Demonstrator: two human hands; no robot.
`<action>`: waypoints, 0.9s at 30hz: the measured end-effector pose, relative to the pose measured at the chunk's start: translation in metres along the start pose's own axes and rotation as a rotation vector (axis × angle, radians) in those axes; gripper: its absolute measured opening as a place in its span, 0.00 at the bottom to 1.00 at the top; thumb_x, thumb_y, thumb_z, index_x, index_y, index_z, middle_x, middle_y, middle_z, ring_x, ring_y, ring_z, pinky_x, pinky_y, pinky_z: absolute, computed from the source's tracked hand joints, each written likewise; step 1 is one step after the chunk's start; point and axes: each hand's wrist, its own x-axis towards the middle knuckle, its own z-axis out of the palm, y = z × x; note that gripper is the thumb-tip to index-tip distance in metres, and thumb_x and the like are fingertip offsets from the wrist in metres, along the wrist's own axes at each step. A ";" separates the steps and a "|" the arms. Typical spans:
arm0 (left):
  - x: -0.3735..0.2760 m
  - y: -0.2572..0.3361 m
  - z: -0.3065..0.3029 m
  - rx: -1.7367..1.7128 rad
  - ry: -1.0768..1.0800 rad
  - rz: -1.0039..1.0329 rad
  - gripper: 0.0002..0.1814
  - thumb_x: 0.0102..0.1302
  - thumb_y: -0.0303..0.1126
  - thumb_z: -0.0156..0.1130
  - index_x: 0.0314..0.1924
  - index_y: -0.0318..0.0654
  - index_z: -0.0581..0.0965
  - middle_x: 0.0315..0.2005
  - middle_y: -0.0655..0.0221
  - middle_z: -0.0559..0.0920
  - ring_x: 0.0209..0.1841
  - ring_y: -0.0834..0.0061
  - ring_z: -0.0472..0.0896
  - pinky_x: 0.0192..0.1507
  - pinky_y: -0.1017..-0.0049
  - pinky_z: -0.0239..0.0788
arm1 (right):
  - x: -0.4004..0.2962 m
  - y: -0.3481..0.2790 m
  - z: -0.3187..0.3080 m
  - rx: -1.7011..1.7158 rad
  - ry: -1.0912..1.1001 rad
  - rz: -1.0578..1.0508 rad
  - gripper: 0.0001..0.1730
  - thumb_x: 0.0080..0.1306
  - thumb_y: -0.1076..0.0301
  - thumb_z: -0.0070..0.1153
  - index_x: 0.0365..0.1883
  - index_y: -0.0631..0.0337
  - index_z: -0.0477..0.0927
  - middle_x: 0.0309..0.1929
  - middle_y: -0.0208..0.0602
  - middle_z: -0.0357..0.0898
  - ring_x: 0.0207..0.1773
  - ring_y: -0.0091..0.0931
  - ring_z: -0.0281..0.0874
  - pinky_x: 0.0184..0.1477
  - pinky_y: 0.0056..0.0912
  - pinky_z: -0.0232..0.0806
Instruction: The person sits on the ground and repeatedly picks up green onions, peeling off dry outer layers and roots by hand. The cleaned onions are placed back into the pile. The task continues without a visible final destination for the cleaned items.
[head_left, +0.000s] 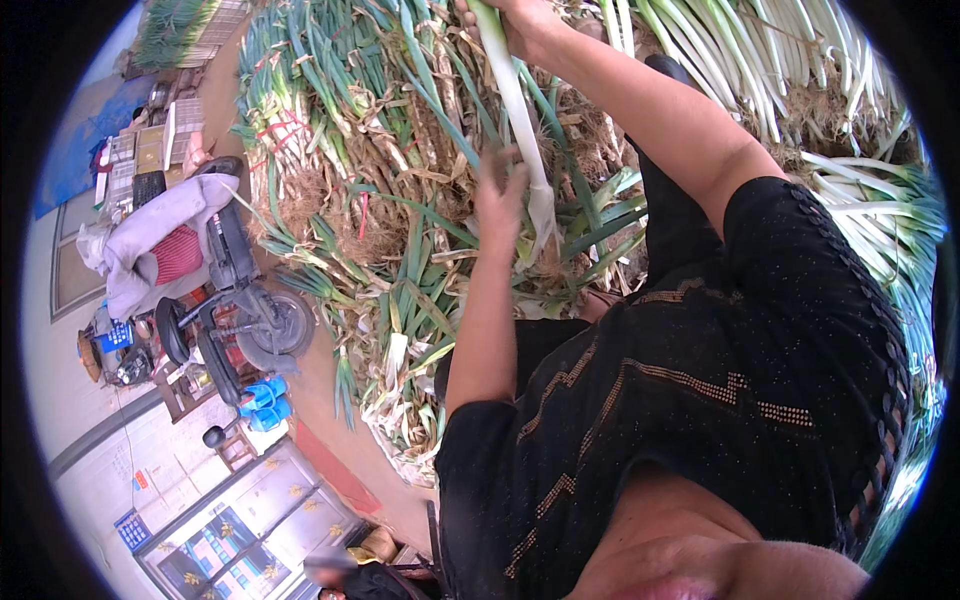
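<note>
My right hand (517, 26) grips a large green onion (517, 105) near the top of the picture, around the upper, greener part of its stalk. The white stem slants down, with loose peeled skin at its root end. My left hand (501, 191), blurred by motion, is just left of the lower stem with its fingers apart; whether it touches the stem is unclear. Below the hands lies a heap of green leaves and stripped skins (405, 322). Unpeeled green onions (300, 135), some tied with red strips, are piled to the left of the held one.
Clean white-stemmed green onions (750, 67) lie at the upper right, more (870, 202) at the right. A scooter (247, 300) draped with a pale cover stands left, near blue containers (266, 403). Another person's dark sleeve (390, 581) shows at the bottom.
</note>
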 end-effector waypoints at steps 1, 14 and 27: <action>-0.002 0.005 0.007 0.048 -0.105 -0.085 0.17 0.63 0.33 0.54 0.50 0.33 0.69 0.38 0.64 0.77 0.39 0.75 0.75 0.43 0.74 0.66 | 0.000 0.005 0.002 0.010 0.039 -0.010 0.10 0.64 0.62 0.48 0.33 0.60 0.76 0.24 0.33 0.74 0.26 0.28 0.70 0.27 0.33 0.65; -0.043 0.012 0.018 -0.156 -0.095 -0.288 0.14 0.63 0.36 0.52 0.44 0.36 0.68 0.23 0.70 0.73 0.21 0.76 0.72 0.23 0.79 0.63 | -0.066 0.033 -0.005 -0.862 0.016 0.121 0.18 0.63 0.63 0.52 0.43 0.68 0.69 0.20 0.34 0.70 0.15 0.17 0.64 0.17 0.17 0.67; -0.212 -0.049 -0.256 1.614 0.220 -0.410 0.26 0.54 0.35 0.60 0.54 0.39 0.67 0.42 0.49 0.74 0.46 0.51 0.72 0.45 0.56 0.64 | 0.078 -0.098 -0.088 -0.580 0.173 -0.329 0.07 0.56 0.71 0.54 0.28 0.67 0.75 0.18 0.34 0.69 0.17 0.25 0.67 0.16 0.30 0.61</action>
